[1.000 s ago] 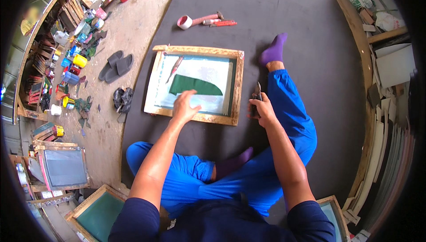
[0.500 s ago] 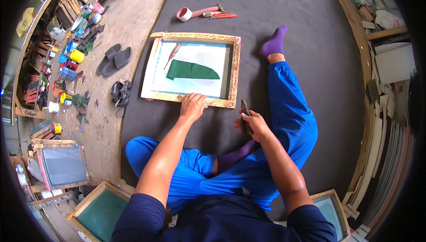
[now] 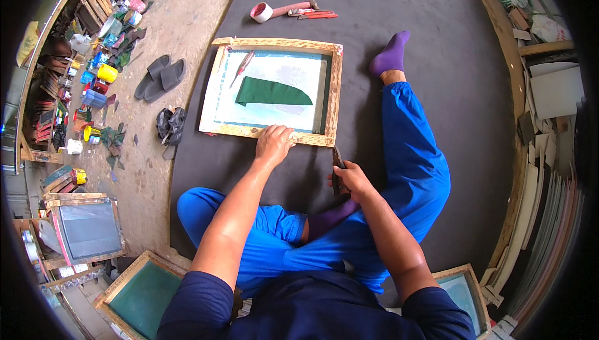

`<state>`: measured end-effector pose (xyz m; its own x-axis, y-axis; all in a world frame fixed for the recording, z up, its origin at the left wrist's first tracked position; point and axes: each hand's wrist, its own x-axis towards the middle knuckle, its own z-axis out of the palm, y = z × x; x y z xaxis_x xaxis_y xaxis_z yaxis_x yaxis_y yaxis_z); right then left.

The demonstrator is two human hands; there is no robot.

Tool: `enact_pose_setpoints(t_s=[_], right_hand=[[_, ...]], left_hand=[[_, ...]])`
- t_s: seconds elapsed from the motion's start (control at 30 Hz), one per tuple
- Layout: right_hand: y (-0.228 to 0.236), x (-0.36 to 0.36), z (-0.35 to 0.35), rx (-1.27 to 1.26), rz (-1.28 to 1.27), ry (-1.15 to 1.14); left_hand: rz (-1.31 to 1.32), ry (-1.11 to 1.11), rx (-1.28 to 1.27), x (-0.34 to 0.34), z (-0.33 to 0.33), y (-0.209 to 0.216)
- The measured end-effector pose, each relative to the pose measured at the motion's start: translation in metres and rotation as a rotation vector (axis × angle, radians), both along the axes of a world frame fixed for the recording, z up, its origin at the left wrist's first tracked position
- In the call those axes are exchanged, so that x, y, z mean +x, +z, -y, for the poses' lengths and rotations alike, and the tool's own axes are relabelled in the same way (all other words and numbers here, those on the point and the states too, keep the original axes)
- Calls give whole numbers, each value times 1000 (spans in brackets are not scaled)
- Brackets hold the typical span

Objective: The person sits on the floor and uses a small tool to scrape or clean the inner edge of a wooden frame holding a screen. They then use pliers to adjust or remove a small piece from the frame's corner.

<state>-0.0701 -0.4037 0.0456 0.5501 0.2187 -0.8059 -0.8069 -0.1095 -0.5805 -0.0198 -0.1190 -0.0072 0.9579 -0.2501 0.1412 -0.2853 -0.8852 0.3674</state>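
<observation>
A wooden screen-printing frame (image 3: 259,133) with white and blue mesh lies in front of me. My left hand (image 3: 273,145) has its fingers over the near bar, gripping it. My right hand (image 3: 351,179) is wrapped round dark pliers (image 3: 337,156), whose jaws point up at the near right corner of the frame; whether they touch the wood I cannot tell. Inside the frame lie a dark green piece of cloth (image 3: 274,92) and a slim red and silver cutter (image 3: 243,67).
Beyond the frame, on the black mat (image 3: 437,153), lie a tape roll (image 3: 261,12), a hammer (image 3: 296,7) and red cutters (image 3: 318,14). Black slippers (image 3: 160,78) and paint cans (image 3: 107,74) are to the left. More frames (image 3: 140,290) stand close beside me.
My right hand has brought the pliers slightly up and left, to the frame's near right corner. The left hand keeps its hold on the near bar.
</observation>
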Motion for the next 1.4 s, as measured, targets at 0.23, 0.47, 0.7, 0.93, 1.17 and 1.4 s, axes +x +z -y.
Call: enact_pose_setpoints(t_s=[0.23,0.47,0.7,0.93,1.17,1.4], right_hand=[[-3,12,-1,-65,-10,44],[5,18,1,-48,-36,19],[5,32,8,-81,-47,108],[8,35,0,-191,-33,171],[-21,8,-10,-369,177,150],[-2,5,-6,-212,148,93]], left_hand=[[11,13,-40,-1,0,0],[51,8,-50,-1,0,-1],[62,11,-62,-1,2,0],[28,19,-57,-3,1,1],[64,10,-87,-2,2,-2],[16,16,-53,-3,1,-2]])
